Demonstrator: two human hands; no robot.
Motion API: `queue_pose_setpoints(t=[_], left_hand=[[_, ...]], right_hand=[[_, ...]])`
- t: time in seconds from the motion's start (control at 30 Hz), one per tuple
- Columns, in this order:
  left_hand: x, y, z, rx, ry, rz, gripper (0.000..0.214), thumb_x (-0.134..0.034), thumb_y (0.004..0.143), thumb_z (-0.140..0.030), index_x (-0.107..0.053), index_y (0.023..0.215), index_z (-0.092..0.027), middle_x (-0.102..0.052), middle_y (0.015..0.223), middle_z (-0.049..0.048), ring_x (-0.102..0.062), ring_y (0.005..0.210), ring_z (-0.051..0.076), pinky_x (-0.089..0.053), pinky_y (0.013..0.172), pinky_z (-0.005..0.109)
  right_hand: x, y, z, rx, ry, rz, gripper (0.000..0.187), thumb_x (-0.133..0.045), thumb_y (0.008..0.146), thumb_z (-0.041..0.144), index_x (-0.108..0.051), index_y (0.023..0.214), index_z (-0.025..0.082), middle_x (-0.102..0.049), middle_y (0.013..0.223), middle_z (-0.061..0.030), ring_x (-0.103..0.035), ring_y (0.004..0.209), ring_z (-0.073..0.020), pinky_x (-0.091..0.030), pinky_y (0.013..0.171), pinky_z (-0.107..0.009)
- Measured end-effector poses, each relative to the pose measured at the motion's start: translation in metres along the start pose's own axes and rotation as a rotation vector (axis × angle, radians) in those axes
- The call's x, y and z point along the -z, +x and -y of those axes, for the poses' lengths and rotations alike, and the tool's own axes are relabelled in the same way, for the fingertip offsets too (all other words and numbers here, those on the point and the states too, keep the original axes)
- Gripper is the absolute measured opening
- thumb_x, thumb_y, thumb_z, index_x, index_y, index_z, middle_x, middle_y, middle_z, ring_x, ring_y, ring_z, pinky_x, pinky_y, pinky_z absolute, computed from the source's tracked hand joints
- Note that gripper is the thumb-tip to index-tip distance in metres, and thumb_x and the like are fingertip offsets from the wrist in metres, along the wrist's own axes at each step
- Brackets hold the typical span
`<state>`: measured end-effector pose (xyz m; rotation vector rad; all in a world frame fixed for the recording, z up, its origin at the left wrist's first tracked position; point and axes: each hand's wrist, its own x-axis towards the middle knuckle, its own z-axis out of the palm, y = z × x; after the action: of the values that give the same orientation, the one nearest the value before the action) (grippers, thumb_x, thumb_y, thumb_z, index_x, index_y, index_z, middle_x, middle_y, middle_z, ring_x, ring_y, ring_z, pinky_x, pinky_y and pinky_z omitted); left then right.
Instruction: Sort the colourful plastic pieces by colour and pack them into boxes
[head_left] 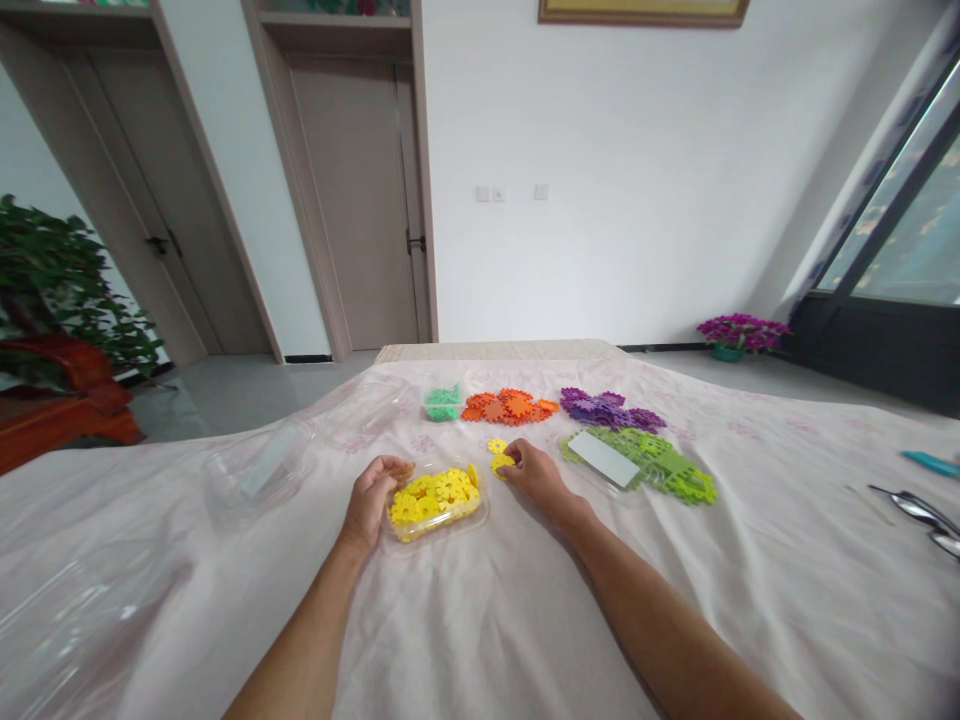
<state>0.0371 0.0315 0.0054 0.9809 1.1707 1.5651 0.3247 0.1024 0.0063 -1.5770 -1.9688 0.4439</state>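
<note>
A clear plastic box (433, 524) stands in front of me on the cloth, filled with yellow notched plastic discs (426, 497). My left hand (370, 497) grips the box at its left rim, fingers bent over the edge. To the right of the box, my right hand (534, 472) pinches a yellow notched disc (502, 464) low over the cloth; its fingertips partly cover it. Just behind that one lies another yellow disc (496, 445).
Behind are a clear box of green discs (443, 402), an orange pile (510, 406) and a purple pile (611, 410). A clear lid (604, 458) with a white label overlaps light-green discs (686, 478). Clear containers (259, 465) lie left; scissors (919, 510) lie far right.
</note>
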Motion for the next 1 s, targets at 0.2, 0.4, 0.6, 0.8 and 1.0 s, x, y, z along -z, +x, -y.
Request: queue_pose_setpoints(t=[0.2, 0.4, 0.6, 0.8, 1.0], left_hand=[[0.001, 0.002, 0.002, -0.002, -0.003, 0.008, 0.026, -0.06, 0.059, -0.022, -0.062, 0.084, -0.018, -0.074, 0.092, 0.0063, -0.067, 0.097, 0.024, -0.047, 0.087, 0.034], [0.002, 0.002, 0.002, -0.011, 0.027, -0.01, 0.025, -0.061, 0.058, -0.023, -0.063, 0.083, -0.018, -0.074, 0.09, 0.0051, -0.067, 0.091, 0.022, -0.047, 0.083, 0.031], [0.003, 0.003, 0.004, -0.025, 0.033, 0.002, 0.026, -0.058, 0.059, -0.021, -0.063, 0.084, -0.019, -0.074, 0.089, 0.0042, -0.067, 0.091, 0.022, -0.046, 0.082, 0.031], [0.001, 0.002, 0.002, -0.029, 0.035, -0.001, 0.024, -0.058, 0.059, -0.021, -0.062, 0.083, -0.018, -0.073, 0.087, 0.0049, -0.066, 0.095, 0.024, -0.045, 0.084, 0.033], [0.001, 0.001, 0.0, -0.024, 0.031, 0.003, 0.023, -0.059, 0.059, -0.021, -0.062, 0.083, -0.018, -0.073, 0.086, 0.0043, -0.067, 0.089, 0.023, -0.046, 0.083, 0.032]], right_hand=[[-0.001, -0.003, 0.022, 0.11, 0.278, -0.246, 0.013, -0.062, 0.078, 0.032, -0.058, 0.079, 0.02, -0.063, 0.073, -0.0001, -0.055, 0.064, -0.0141, -0.042, 0.06, -0.025], [-0.006, -0.014, 0.068, 0.426, 0.437, -0.132, 0.021, -0.055, 0.08, 0.02, -0.063, 0.099, 0.021, -0.068, 0.089, -0.0019, -0.065, 0.075, -0.0134, -0.052, 0.069, -0.026], [-0.009, -0.006, 0.036, 0.351, 0.124, -0.198, 0.045, -0.039, 0.081, 0.006, -0.062, 0.117, 0.02, -0.065, 0.119, -0.0087, -0.061, 0.109, -0.0188, -0.048, 0.097, -0.036], [-0.019, 0.005, 0.003, 0.216, -0.304, 0.0, 0.054, -0.04, 0.095, 0.022, -0.037, 0.148, 0.012, -0.039, 0.152, -0.0135, -0.034, 0.139, -0.0241, -0.03, 0.113, -0.041], [-0.021, 0.013, 0.013, 0.188, -0.36, 0.058, 0.038, -0.043, 0.097, 0.032, -0.058, 0.131, 0.022, -0.057, 0.137, -0.0087, -0.047, 0.127, -0.0242, -0.033, 0.105, -0.036]])
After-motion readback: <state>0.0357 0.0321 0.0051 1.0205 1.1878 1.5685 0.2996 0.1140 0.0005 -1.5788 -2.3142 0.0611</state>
